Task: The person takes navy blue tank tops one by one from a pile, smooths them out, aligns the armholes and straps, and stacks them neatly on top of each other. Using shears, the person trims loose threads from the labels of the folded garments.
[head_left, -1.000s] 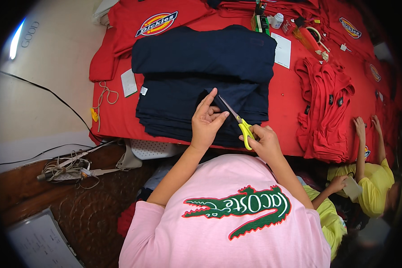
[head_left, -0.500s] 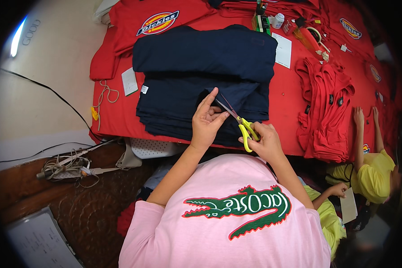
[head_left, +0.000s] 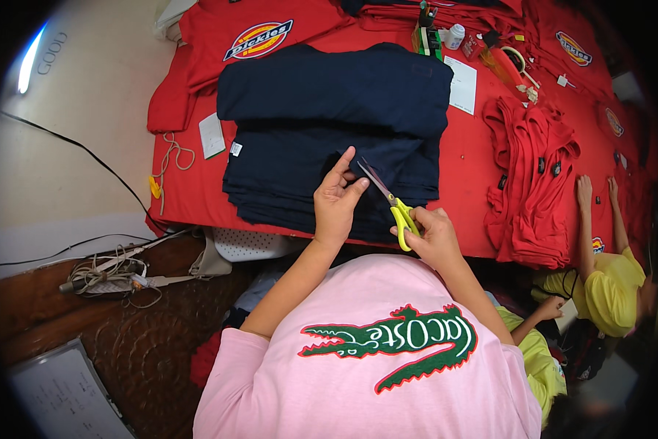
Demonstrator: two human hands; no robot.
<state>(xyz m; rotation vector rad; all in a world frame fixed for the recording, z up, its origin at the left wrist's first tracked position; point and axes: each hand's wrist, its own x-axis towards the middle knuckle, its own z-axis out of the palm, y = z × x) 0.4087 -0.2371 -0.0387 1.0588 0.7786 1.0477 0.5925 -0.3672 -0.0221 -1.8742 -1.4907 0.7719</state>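
Scissors: the yellow-handled scissors point(head_left: 391, 201) lie over the near right part of the navy stack, long axis diagonal, blade tips pointing up and left, handles down and right toward the person.
Right hand: the right hand point(head_left: 433, 235) has its grip clamped on the yellow handles; blades look nearly together.
Left hand: the left hand point(head_left: 338, 196) rests on the dark cloth just left of the blades, thumb and fingers pinched together on a bit of fabric; what is pinched is too small to make out.
Stack: the folded navy garments point(head_left: 329, 132) sit mid-tabletop, the top piece shifted to the far side.
Tabletop: the tabletop point(head_left: 468, 154) is covered in red cloth; its near edge is hidden by the person's pink shirt point(head_left: 373, 366).
Red pile: folded red garments point(head_left: 530, 183) lie well right of the stack.
Far edge: a small white bottle point(head_left: 455, 35) and clutter, hard to tell apart.
Other person: a person in yellow point(head_left: 611, 282) at the right rim, both hands on the red cloth, partly cut off.
Floor: tangled cables point(head_left: 109, 274) at lower left.
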